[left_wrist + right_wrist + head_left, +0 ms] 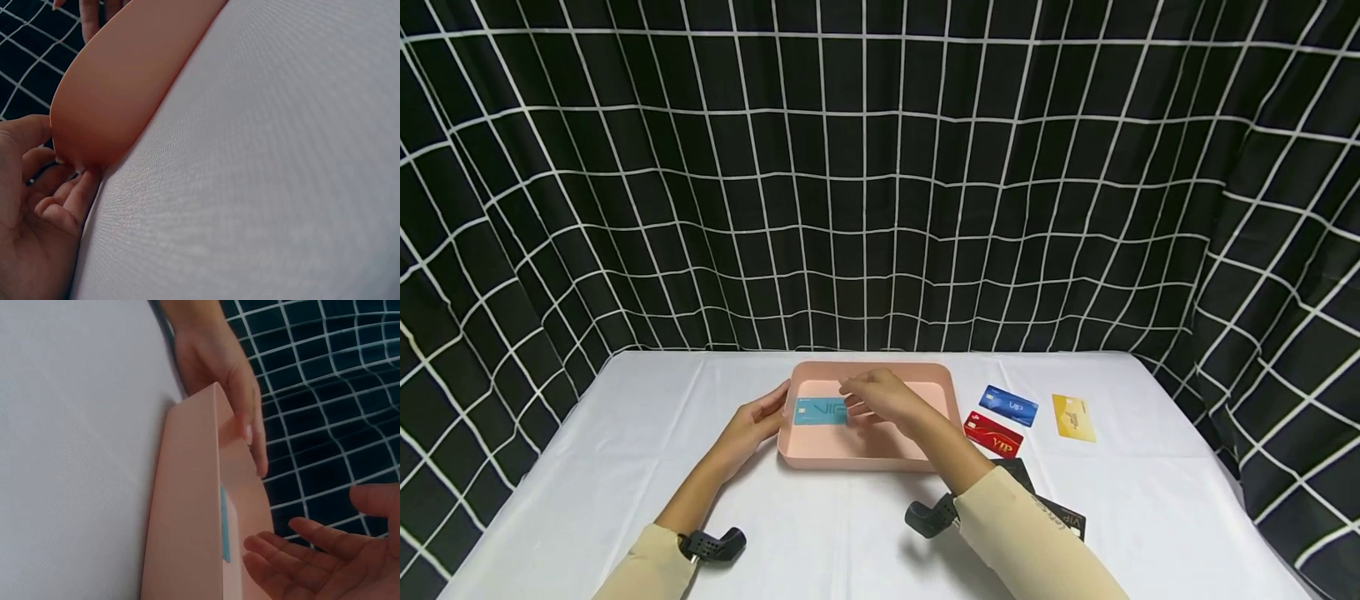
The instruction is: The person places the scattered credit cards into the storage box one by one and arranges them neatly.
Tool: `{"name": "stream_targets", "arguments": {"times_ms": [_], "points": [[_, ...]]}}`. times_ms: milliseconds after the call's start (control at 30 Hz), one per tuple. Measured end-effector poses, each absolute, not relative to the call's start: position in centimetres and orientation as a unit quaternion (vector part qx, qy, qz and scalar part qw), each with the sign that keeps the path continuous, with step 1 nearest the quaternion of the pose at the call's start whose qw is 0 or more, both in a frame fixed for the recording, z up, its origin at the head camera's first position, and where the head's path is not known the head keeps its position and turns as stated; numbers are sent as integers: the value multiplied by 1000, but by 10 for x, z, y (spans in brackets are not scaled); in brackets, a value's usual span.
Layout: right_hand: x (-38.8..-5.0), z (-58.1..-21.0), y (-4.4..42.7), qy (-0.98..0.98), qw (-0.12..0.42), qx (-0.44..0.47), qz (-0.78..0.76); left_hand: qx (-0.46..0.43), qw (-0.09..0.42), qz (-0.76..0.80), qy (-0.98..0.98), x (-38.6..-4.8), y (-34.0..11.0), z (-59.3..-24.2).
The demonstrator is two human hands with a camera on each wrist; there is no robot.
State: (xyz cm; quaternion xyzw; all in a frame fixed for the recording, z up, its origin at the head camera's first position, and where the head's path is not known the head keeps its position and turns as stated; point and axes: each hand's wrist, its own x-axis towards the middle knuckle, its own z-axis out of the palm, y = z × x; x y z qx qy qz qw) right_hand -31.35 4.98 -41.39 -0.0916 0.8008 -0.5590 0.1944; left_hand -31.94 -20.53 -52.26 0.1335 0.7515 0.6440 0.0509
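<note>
A pink tray stands on the white-covered table, with a light blue VIP card lying flat in its left part. At the tray's left end, my left hand holds the side wall. Its bent fingers lie against the outside of the corner in the left wrist view. Over the middle of the tray hovers my right hand, covering the card's right end in the head view. In the right wrist view its fingers are spread and loosely bent, with nothing between them.
Right of the tray lie a blue card, a red card and a yellow card. Black cards are partly hidden under the right forearm. A black curtain with white grid lines hangs behind the table.
</note>
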Motion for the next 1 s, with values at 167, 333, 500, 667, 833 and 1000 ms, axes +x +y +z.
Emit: {"name": "stream_targets", "arguments": {"times_ms": [167, 333, 500, 667, 833, 1000], "points": [[-304, -410, 56, 804, 181, -106, -557, 139, 51, 644, 750, -318, -206, -523], [-295, -405, 64, 805, 166, -113, -559, 141, 53, 645, 749, -318, -206, -522], [-284, -402, 72, 809, 149, -116, -556, 141, 52, 648, 747, -318, -205, -523], [-275, -400, 82, 815, 134, -127, -548, 134, 55, 640, 754, -318, -204, -521], [-269, -400, 93, 816, 123, -132, -549, 129, 51, 638, 757, -317, -204, -521], [-264, -400, 108, 812, 122, -144, -552, 129, 52, 647, 750, -317, -203, -523]]}}
